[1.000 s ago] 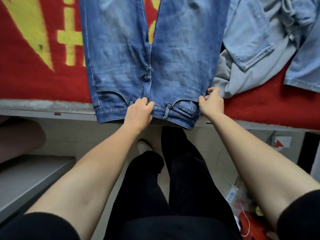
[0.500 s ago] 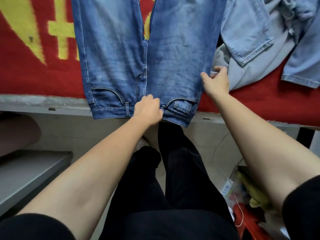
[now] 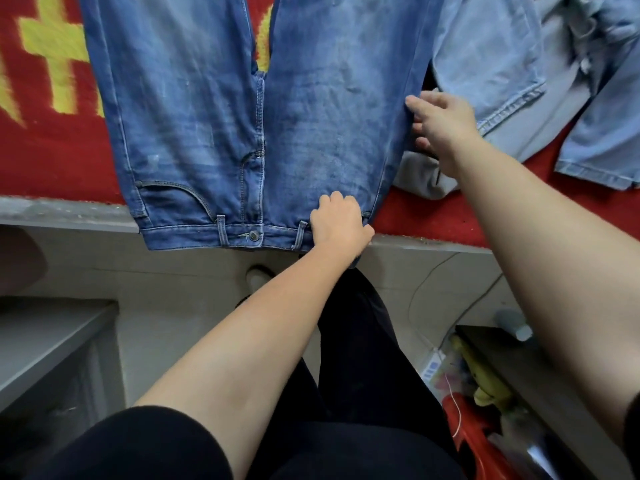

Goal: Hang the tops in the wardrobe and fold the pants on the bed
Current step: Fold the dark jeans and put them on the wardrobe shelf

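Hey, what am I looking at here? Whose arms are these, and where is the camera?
There is no machine here. These are a person's two bare arms, seen from a camera worn on the head and looking down. On the red blanket lie blue jeans, spread flat with the waistband at the near edge. The left hand grips the waistband, and the right hand pinches the jeans' side edge. Beside them lie paler denim clothes and a grey garment. Below are the person's own black trousers.

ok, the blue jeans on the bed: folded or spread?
Spread, unfolded. Both legs of the blue jeans lie flat side by side on the red blanket; left hand grips the waistband.
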